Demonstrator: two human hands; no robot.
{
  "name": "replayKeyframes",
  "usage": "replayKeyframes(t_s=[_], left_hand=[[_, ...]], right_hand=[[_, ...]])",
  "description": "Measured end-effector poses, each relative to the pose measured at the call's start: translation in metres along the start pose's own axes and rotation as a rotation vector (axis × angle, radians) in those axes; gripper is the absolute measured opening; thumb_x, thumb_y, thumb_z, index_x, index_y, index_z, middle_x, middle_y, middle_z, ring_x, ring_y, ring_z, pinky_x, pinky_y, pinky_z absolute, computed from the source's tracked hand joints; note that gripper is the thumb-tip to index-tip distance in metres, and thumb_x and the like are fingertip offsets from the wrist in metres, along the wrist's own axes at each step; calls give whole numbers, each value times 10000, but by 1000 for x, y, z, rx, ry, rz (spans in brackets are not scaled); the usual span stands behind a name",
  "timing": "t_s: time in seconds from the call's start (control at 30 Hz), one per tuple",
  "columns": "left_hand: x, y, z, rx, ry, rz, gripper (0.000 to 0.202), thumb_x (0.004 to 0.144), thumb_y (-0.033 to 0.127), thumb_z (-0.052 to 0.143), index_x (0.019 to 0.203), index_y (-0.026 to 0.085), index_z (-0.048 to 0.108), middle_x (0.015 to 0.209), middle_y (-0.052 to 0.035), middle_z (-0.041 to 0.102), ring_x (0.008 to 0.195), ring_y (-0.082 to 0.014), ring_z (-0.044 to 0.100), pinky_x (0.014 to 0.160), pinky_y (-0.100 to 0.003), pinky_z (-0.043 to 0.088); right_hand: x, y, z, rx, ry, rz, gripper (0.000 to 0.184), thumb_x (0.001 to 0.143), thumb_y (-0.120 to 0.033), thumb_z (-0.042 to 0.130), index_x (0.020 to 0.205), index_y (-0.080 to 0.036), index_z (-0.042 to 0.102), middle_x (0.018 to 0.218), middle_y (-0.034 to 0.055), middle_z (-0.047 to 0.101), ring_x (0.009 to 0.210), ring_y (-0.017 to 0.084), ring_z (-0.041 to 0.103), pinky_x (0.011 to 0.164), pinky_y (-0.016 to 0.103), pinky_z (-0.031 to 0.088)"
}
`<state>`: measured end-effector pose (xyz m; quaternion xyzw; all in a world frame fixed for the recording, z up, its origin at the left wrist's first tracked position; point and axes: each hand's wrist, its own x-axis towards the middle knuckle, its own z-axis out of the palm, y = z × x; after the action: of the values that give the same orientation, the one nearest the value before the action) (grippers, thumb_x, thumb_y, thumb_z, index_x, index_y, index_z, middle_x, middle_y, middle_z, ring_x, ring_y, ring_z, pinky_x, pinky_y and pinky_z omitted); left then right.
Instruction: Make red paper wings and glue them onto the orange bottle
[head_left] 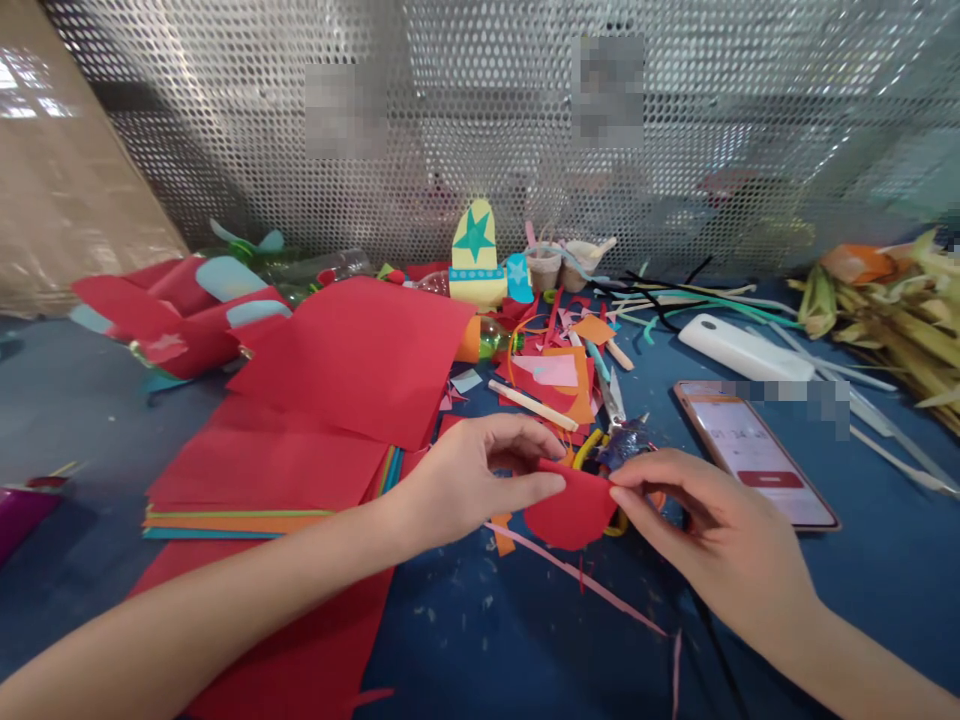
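Note:
Between my two hands is a small red paper piece (571, 512) with a rounded lower edge and a straight, folded-looking top. My left hand (480, 480) pinches its upper left corner between thumb and fingers. At the upper right corner, my right hand (701, 515) grips it with thumb and forefinger. Just behind the paper lie scissors (613, 400), partly hidden, and a crumpled dark blue shiny wad (628, 445). A wooden stick (532, 405) rests on the scraps beyond my left fingers.
Left of my hands are red paper sheets (360, 360) over a coloured stack. Paper scraps (555, 370) cover the middle. A phone (754, 455), a white-handled tool (742, 350) and dried husks (885, 310) lie right. A perforated metal panel (480, 120) stands behind.

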<state>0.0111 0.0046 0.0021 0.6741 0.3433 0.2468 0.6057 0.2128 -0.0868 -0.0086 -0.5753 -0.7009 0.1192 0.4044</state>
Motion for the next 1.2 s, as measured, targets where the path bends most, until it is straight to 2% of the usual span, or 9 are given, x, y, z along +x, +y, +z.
replayKeyframes(t_s=[0.13, 0.2, 0.37, 0.43, 0.6, 0.77, 0.87, 1.0, 1.2], left_hand=[[-1, -1, 2, -84, -12, 12, 93, 737, 200, 697, 819, 159, 680, 746, 4, 673, 670, -108, 635, 647, -204, 519], [-1, 2, 1, -10, 36, 125, 59, 741, 161, 695, 799, 158, 684, 767, -10, 693, 684, -122, 650, 661, -218, 537], [-8, 14, -7, 589, 106, 821, 89, 808, 71, 633, 859, 130, 677, 822, -67, 706, 816, -154, 653, 802, -278, 548], [-12, 16, -11, 776, 104, 999, 126, 832, 53, 600, 928, 105, 661, 851, -86, 703, 855, -161, 646, 839, -301, 546], [-17, 12, -13, 943, 163, 1182, 159, 875, 80, 550, 971, 124, 669, 877, -64, 705, 908, -171, 642, 825, -294, 565], [-15, 16, -7, 1011, 323, 1328, 132, 721, 32, 709, 676, 153, 686, 624, 4, 641, 612, -133, 582, 564, -242, 540], [-16, 17, -6, 1071, 382, 1389, 177, 698, 50, 734, 599, 181, 669, 534, 37, 609, 522, -121, 543, 495, -252, 497], [-17, 13, -13, 1117, 379, 1412, 106, 730, 74, 699, 693, 173, 702, 459, 49, 561, 456, -116, 515, 432, -254, 462], [-16, 15, -18, 1139, 330, 1457, 125, 702, 71, 703, 685, 194, 710, 422, 52, 570, 394, -115, 532, 359, -239, 467]], right_hand=[[1, -5, -1, -64, 81, -221, 145, 833, -108, 590, 896, -238, 596, 798, -11, 669, 708, 116, 639, 694, 223, 522], [2, -7, -2, -83, 108, -314, 181, 819, -62, 595, 907, -219, 593, 801, 1, 665, 751, 118, 645, 735, 223, 517], [4, -7, -3, -91, 141, -359, 154, 827, -65, 596, 898, -201, 607, 823, 18, 663, 760, 112, 647, 749, 211, 520], [4, -5, -3, -111, 148, -345, 146, 832, -89, 603, 925, -201, 617, 843, 23, 673, 769, 122, 654, 769, 224, 526], [3, -2, -3, -93, 141, -367, 194, 817, -48, 607, 947, -190, 625, 884, 35, 662, 812, 118, 642, 779, 215, 517], [4, -3, -2, -61, 145, -390, 221, 799, -16, 607, 940, -186, 608, 902, 36, 642, 836, 108, 631, 806, 211, 512], [2, -3, -1, -3, 113, -312, 196, 823, -63, 599, 950, -212, 599, 951, 30, 647, 873, 99, 636, 833, 188, 508], [-5, 0, 0, 183, -10, -47, 240, 865, -182, 588, 1074, -294, 553, 1064, 10, 641, 943, 109, 642, 818, 189, 530], [-4, -6, 2, 716, -207, 219, 229, 892, -312, 561, 1107, -340, 487, 891, -22, 662, 873, 132, 668, 777, 270, 553]])
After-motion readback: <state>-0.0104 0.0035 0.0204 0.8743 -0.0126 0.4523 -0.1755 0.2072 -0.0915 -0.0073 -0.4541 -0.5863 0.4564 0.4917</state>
